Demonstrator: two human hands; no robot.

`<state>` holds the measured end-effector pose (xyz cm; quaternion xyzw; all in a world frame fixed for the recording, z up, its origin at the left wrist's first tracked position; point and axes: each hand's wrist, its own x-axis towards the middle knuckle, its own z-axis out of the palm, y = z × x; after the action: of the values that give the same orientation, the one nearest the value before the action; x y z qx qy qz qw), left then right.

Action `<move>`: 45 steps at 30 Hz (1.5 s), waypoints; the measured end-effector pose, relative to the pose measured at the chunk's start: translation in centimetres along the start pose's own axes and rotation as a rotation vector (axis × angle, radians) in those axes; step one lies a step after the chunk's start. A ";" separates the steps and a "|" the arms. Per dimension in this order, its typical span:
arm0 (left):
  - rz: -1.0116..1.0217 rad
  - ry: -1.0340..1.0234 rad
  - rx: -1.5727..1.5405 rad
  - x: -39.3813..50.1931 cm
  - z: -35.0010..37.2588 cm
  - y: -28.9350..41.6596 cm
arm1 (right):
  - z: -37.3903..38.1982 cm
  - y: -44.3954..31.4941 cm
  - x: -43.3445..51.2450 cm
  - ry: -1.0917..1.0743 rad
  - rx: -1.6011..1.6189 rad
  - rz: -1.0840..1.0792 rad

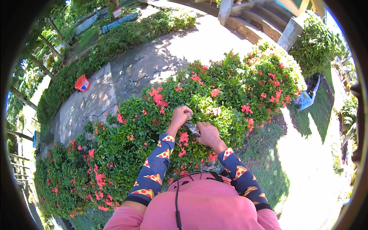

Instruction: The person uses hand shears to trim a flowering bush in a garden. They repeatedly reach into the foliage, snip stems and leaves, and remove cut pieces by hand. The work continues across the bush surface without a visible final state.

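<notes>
A long flowering shrub (172,95) with dark green leaves and clusters of red flowers spreads in front of me and beneath both hands. My right hand (208,134) is closed around a pair of pruning shears (192,128), whose dark blades point up and left, just below my left hand. My left hand (182,115) is over the foliage with its fingers bent and fingertips drawn together; whether something small is between them I cannot tell. A red flower cluster (184,138) shows between my forearms. Both forearms wear dark sleeves printed with pizza slices.
A red bucket (82,83) with a label stands on the cracked concrete path (120,74) beyond the shrub. A low hedge (115,50) borders its far side. Concrete steps (258,21) rise at the upper right. A blue-and-white object (306,99) lies on the grass at right.
</notes>
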<state>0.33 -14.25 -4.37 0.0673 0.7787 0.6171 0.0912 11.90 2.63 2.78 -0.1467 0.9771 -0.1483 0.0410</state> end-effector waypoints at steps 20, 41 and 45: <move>0.375 -0.224 0.797 -1.2 4.0 6.2 | -1.4 8.7 -3.9 0.152 -0.137 0.143; 0.598 -0.057 0.538 -0.2 6.1 2.2 | -0.5 6.7 -2.1 0.210 -0.228 0.038; 0.593 0.012 0.533 -0.4 6.4 1.8 | -0.5 7.1 -1.7 0.117 -0.161 0.047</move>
<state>2.14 -7.86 -3.97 0.3069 0.8589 0.3933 -0.1159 11.47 9.77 1.21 -0.1175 0.9898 -0.0768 -0.0244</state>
